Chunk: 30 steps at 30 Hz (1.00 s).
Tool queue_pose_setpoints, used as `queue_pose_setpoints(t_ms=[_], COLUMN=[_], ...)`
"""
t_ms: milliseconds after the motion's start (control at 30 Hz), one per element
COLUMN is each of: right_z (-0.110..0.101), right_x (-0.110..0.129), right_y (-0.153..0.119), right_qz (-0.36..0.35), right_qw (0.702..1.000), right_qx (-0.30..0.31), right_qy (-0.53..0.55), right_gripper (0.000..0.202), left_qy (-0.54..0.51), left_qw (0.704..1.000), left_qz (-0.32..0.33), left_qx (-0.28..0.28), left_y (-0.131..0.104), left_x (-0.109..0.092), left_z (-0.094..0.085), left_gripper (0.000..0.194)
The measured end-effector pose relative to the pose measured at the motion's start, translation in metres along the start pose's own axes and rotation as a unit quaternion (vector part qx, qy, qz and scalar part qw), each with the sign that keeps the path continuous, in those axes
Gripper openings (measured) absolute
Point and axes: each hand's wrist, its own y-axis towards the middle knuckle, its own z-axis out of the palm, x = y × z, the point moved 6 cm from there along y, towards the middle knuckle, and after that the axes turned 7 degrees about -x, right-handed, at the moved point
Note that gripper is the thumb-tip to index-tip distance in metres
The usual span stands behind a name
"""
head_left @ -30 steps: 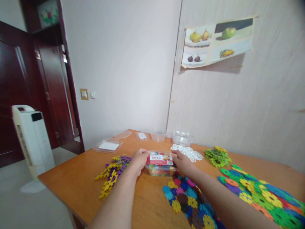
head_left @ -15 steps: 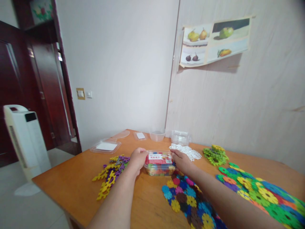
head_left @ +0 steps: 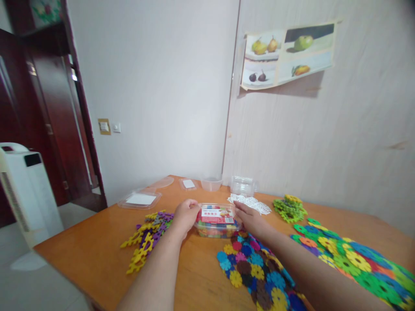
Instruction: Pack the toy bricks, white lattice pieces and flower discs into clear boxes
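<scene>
A clear plastic container point(head_left: 215, 231) with a red-and-white label on its lid stands on the table between my hands. Colourful pieces show through its walls. My left hand point(head_left: 187, 216) grips its left end, the fingertips at the lid's rim. At the right end my right hand point(head_left: 250, 217) holds the container, with fingers along the lid's corner; part of that grip is hidden. Left of my left forearm lies a pile of yellow and purple toothed pieces point(head_left: 145, 242). Multicoloured flower-shaped discs point(head_left: 256, 272) spread beside and under my right forearm.
White lattice pieces point(head_left: 251, 203) lie behind my right hand. Along the table's back stand a clear bowl point(head_left: 211, 183) and a clear tub point(head_left: 243, 185). A labelled lid point(head_left: 141, 198) lies at the left edge. Green pieces point(head_left: 289, 209) and larger discs point(head_left: 356, 263) occupy the right side.
The whole view has shifted slightly, so things sit a little further left. The right fingers have moved slightly along the container's corner; both hands stay on it.
</scene>
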Motion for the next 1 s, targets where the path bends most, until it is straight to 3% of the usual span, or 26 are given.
queue_pose_setpoints(t_ms=[100, 167, 300, 400, 467, 600, 800, 1000], right_z=[-0.007, -0.007, 0.007, 0.021, 0.026, 0.030, 0.025, 0.029], right_x=[0.014, 0.034, 0.071, 0.083, 0.085, 0.082, 0.077, 0.089], right_y=[0.001, 0.000, -0.006, -0.007, -0.006, -0.006, -0.006, -0.012], right_qz=[-0.030, -0.093, -0.193, -0.216, -0.218, -0.231, -0.238, -0.246], right_qw=[0.997, 0.988, 0.955, 0.927, 0.916, 0.913, 0.920, 0.916], right_qx=[-0.003, 0.015, 0.137, 0.213, 0.236, 0.235, 0.210, 0.210], right_qy=[-0.075, -0.118, -0.178, -0.221, -0.239, -0.240, -0.231, -0.236], right_gripper=[0.058, 0.064, 0.089, 0.101, 0.098, 0.084, 0.080, 0.078], left_qy=[-0.008, -0.011, -0.006, -0.006, -0.016, -0.040, -0.068, -0.091], left_qw=[1.000, 1.000, 1.000, 1.000, 1.000, 0.999, 0.997, 0.995], left_qz=[-0.001, -0.001, -0.005, -0.011, -0.015, -0.017, -0.025, -0.046], left_qx=[-0.001, -0.003, -0.006, -0.005, -0.001, -0.009, -0.017, -0.011], left_y=[0.000, 0.000, 0.000, 0.000, 0.000, 0.001, 0.000, -0.003], left_x=[0.000, 0.000, 0.000, 0.000, 0.000, 0.000, -0.002, -0.002], left_z=[0.001, 0.000, -0.001, -0.002, -0.002, -0.004, -0.005, -0.004], left_gripper=[0.018, 0.019, 0.023, 0.025, 0.025, 0.025, 0.020, 0.013])
